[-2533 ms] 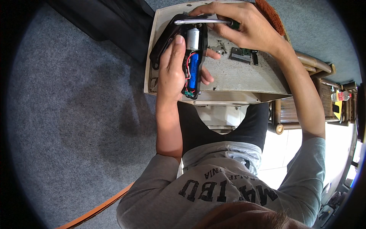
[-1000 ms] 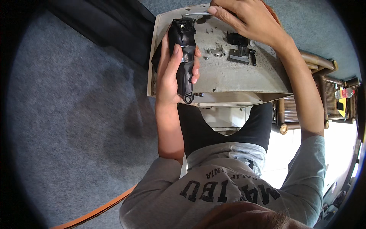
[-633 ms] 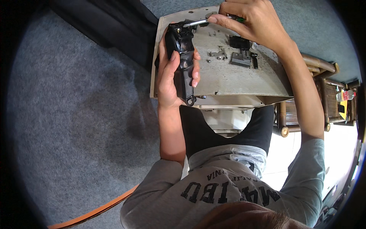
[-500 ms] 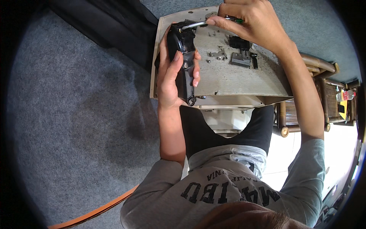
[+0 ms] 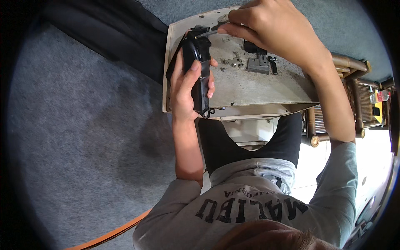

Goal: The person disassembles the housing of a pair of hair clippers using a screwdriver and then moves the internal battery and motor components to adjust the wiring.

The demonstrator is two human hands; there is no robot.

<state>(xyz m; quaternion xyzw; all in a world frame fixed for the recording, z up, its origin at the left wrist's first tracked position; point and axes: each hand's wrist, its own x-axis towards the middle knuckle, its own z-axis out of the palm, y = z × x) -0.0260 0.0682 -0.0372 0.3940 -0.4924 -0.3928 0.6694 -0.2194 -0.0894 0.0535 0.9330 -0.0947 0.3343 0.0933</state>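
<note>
Reading the box top [image 5: 258, 91] as a clock face with twelve at the far edge, and starting at the left: finding dark cloth [image 5: 104, 37] out past ten, then a black shell piece [image 5: 171, 64] peeking out just beyond the left hand [image 5: 182, 93]. At nine, grasping a black hair clipper [image 5: 195, 71] in that hand, wrapping the fingers around its body and pressing the thumb along its upper face; pointing its head to twelve and its loop end to six. At ten, resting the slim shaft of a screwdriver [image 5: 209, 33] on the clipper's head, without showing clearly how deep the tip is seating. Lying loose near the centre: a small screw [image 5: 223, 69], a metal bracket [image 5: 234, 62], a black block [image 5: 251, 46] and a toothed blade [image 5: 257, 66]. At one, pinching the screwdriver between thumb and forefinger of the right hand [image 5: 266, 27]; hiding the remaining fingers, so not telling their curl.

By judgement, working at a screw in the clipper's head, without revealing whether tightening or loosening. Calling next for a firm left grip, a squarely seated tip and a light, pressed twist. Finishing rightward with a black lever [image 5: 273, 66] at three and bamboo furniture [image 5: 366, 102] past it.
</note>
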